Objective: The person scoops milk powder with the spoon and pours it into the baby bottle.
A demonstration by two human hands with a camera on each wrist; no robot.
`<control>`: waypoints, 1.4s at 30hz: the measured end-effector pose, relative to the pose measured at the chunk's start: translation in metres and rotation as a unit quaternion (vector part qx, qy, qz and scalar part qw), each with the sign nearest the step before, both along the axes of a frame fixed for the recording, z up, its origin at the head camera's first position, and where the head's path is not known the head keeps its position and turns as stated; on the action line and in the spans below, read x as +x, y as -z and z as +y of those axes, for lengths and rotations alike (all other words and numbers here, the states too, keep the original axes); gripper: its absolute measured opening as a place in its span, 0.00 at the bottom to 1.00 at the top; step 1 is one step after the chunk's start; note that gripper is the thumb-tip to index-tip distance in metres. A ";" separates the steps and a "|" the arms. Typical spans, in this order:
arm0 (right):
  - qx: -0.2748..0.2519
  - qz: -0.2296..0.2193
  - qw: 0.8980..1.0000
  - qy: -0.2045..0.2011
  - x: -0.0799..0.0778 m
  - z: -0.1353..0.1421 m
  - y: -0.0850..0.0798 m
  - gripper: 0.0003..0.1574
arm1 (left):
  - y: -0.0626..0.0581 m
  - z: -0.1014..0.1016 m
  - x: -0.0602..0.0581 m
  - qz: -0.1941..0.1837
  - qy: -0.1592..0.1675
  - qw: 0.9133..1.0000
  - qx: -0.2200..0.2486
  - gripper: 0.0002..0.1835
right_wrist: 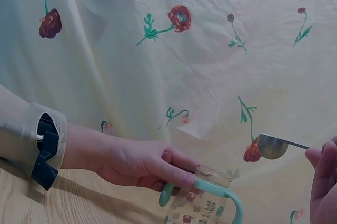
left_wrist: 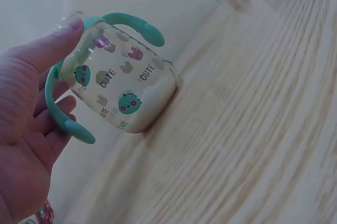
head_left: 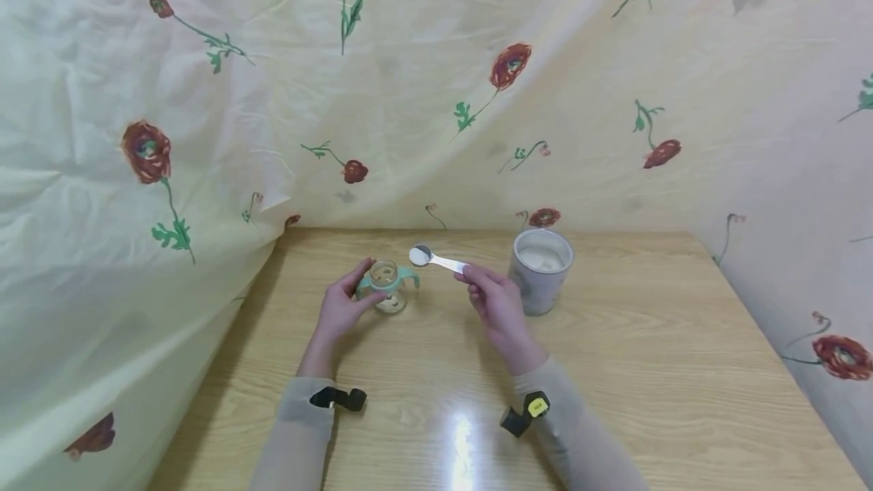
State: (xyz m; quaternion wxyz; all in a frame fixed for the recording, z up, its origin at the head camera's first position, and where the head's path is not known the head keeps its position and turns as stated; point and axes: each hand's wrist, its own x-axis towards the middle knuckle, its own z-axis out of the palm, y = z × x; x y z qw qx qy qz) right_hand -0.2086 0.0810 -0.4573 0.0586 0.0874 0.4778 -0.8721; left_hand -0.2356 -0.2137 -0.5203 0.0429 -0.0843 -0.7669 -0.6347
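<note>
My left hand (head_left: 343,308) grips a clear baby bottle (left_wrist: 124,79) around its neck, thumb on the near side. The bottle has mint-green side handles (left_wrist: 139,27), printed cartoon figures and an uncapped mouth. White powder covers its bottom, which stands on the table. My right hand (head_left: 498,308) pinches the handle of a metal measuring spoon (head_left: 420,254) between thumb and fingers. The spoon's bowl holds white powder and hangs level in the air, right of and above the bottle mouth. In the right wrist view the spoon (right_wrist: 273,148) is clearly apart from the bottle.
An open, light-coloured canister (head_left: 528,290) with white powder inside stands behind my right hand. The wooden table (head_left: 648,339) ends at a flower-printed cloth (head_left: 409,112) hanging along the back and sides. Wrist cameras (head_left: 341,398) sit on both sleeves.
</note>
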 end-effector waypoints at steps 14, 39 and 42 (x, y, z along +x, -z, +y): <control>0.038 -0.004 0.999 -0.034 0.002 -0.011 -0.003 0.06 | 0.002 0.001 -0.001 -0.011 -0.022 0.998 -0.049 0.42; 0.203 0.087 0.975 -0.012 -0.009 -0.037 0.013 0.18 | 0.003 0.006 0.000 -0.019 -0.030 0.999 -0.039 0.40; 0.203 0.090 0.975 -0.013 -0.010 -0.038 0.014 0.18 | 0.002 0.004 0.000 -0.018 -0.028 0.999 -0.041 0.39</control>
